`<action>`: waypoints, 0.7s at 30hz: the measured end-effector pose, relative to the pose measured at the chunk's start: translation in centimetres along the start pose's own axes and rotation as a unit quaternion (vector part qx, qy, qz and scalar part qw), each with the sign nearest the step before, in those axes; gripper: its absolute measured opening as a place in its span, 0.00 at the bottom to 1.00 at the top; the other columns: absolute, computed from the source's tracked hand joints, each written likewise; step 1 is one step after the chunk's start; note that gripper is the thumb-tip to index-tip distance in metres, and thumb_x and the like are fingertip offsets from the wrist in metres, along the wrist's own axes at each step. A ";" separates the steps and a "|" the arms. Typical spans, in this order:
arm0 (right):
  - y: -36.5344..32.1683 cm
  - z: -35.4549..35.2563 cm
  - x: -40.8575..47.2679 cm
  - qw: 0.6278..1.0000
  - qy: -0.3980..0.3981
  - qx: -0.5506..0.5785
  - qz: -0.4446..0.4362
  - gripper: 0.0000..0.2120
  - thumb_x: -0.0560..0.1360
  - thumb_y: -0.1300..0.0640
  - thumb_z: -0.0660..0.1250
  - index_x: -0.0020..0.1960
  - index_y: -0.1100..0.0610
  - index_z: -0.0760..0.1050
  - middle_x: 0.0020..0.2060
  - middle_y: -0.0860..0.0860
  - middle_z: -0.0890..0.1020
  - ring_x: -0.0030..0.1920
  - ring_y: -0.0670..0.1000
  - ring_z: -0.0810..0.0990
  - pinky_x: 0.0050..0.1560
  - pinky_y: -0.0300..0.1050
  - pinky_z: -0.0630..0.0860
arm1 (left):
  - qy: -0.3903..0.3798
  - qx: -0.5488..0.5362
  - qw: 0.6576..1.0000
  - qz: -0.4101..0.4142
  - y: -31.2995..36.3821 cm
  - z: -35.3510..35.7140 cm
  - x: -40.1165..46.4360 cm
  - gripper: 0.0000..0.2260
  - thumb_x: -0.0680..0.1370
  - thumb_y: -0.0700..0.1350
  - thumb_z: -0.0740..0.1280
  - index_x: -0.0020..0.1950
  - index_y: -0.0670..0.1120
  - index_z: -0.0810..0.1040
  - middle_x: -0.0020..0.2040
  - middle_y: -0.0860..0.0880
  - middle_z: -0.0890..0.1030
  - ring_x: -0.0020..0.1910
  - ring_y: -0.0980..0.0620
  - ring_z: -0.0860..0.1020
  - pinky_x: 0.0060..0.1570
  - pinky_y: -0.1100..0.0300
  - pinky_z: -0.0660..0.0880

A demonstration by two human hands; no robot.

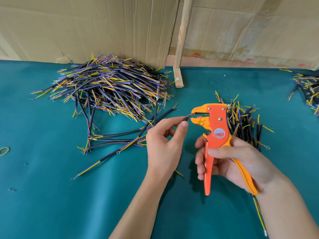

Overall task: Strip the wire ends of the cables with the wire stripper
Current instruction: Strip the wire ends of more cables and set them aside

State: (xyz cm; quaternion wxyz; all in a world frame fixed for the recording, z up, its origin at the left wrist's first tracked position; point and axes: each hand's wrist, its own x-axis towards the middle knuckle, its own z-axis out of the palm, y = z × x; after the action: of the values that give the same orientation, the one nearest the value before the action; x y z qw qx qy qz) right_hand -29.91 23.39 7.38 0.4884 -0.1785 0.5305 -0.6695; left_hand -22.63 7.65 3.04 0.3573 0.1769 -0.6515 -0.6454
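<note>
Right of the frame's centre, the orange wire stripper (217, 128) stands nearly upright in the right hand (229, 163), its beak-like head pointing toward the left of the picture and its jaws standing slightly apart. The right hand's fingers curl round both handles, the thumb lying across the front of the orange handle. Just left of the head, the left hand (164, 140) pinches a black cable (185, 118) between thumb and forefinger; the cable's thin coloured wire end reaches into the gap of the jaws. The rest of this cable is hidden behind the hand.

Behind the stripper and touching the right hand's far side lies a small heap of cables (245, 123), black sheaths with yellow and blue ends sticking up. A much larger pile of cables (110, 87) fills the upper left middle of the frame, with several loose cables (117, 135) strewn below it toward the left hand. Another bunch of cables (307, 90) shows at the right edge.

All of this rests on a teal cloth-covered surface (51, 195). A yellow-green rubber band (4, 150) lies at its left edge. Across the top of the frame stand flattened cardboard sheets (86, 26), with a wooden post (183, 40) leaning upright between them.
</note>
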 end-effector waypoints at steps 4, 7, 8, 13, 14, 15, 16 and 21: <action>0.2 0.0 0.3 0.999 0.034 0.016 0.005 0.19 0.65 0.59 0.77 0.54 0.64 0.81 0.43 0.69 0.80 0.38 0.65 0.81 0.42 0.59 0.81 | -0.005 -0.077 0.996 -0.031 0.0 -0.1 0.2 0.08 0.76 0.46 0.71 0.49 0.43 0.86 0.40 0.47 0.85 0.28 0.61 0.71 0.30 0.70 0.67; 0.4 -0.1 0.4 1.000 0.002 0.021 0.016 0.23 0.65 0.55 0.81 0.55 0.64 0.81 0.43 0.69 0.80 0.39 0.65 0.82 0.43 0.60 0.81 | -0.020 -0.096 0.995 -0.034 -0.1 -0.2 0.3 0.06 0.79 0.41 0.70 0.49 0.40 0.85 0.40 0.48 0.85 0.28 0.63 0.74 0.31 0.74 0.67; 0.4 -0.1 0.4 1.000 -0.011 0.023 0.017 0.23 0.66 0.54 0.81 0.56 0.64 0.81 0.43 0.68 0.81 0.39 0.65 0.82 0.43 0.61 0.81 | -0.023 -0.096 0.994 -0.038 -0.2 -0.3 0.3 0.05 0.80 0.40 0.69 0.50 0.40 0.85 0.39 0.48 0.85 0.28 0.63 0.74 0.31 0.74 0.68; 0.6 -0.4 0.5 0.999 -0.037 0.032 0.012 0.20 0.69 0.55 0.79 0.56 0.64 0.80 0.43 0.67 0.81 0.40 0.64 0.82 0.44 0.61 0.80 | -0.023 -0.095 0.993 -0.068 -0.2 -0.5 0.4 0.05 0.80 0.38 0.69 0.49 0.42 0.85 0.36 0.51 0.84 0.28 0.62 0.74 0.30 0.74 0.68; 0.6 -0.5 0.5 0.999 -0.038 0.033 0.011 0.19 0.69 0.56 0.79 0.56 0.64 0.80 0.42 0.66 0.80 0.40 0.64 0.82 0.44 0.61 0.80 | -0.025 -0.090 0.993 -0.068 -0.2 -0.5 0.4 0.05 0.80 0.38 0.69 0.49 0.43 0.85 0.36 0.52 0.84 0.28 0.62 0.74 0.31 0.74 0.67; 0.5 -0.5 0.5 0.999 -0.039 0.034 0.011 0.19 0.69 0.56 0.79 0.56 0.63 0.80 0.42 0.66 0.80 0.39 0.64 0.82 0.44 0.60 0.80 | -0.026 -0.083 0.994 -0.066 -0.1 -0.5 0.4 0.05 0.80 0.39 0.70 0.49 0.44 0.85 0.36 0.52 0.84 0.28 0.62 0.74 0.31 0.74 0.67; 0.5 -0.5 0.5 0.999 -0.040 0.035 0.010 0.18 0.70 0.56 0.78 0.55 0.63 0.80 0.41 0.65 0.80 0.39 0.64 0.82 0.43 0.60 0.80 | -0.027 -0.076 0.995 -0.064 0.0 -0.5 0.4 0.05 0.80 0.39 0.70 0.49 0.45 0.85 0.36 0.53 0.83 0.28 0.62 0.74 0.31 0.73 0.67; 0.4 -0.8 0.3 0.999 -0.042 0.030 0.013 0.17 0.70 0.57 0.78 0.55 0.64 0.79 0.40 0.65 0.79 0.38 0.64 0.81 0.43 0.60 0.80 | -0.021 -0.018 0.999 -0.037 0.3 -0.5 0.3 0.08 0.80 0.39 0.70 0.47 0.52 0.84 0.35 0.52 0.84 0.31 0.60 0.75 0.35 0.69 0.71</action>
State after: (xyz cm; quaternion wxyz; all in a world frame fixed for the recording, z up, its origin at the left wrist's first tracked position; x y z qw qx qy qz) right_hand -30.46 23.59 6.59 0.5238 -0.1849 0.4911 -0.6710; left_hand -22.41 7.05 3.38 0.3228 0.1804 -0.6401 -0.6734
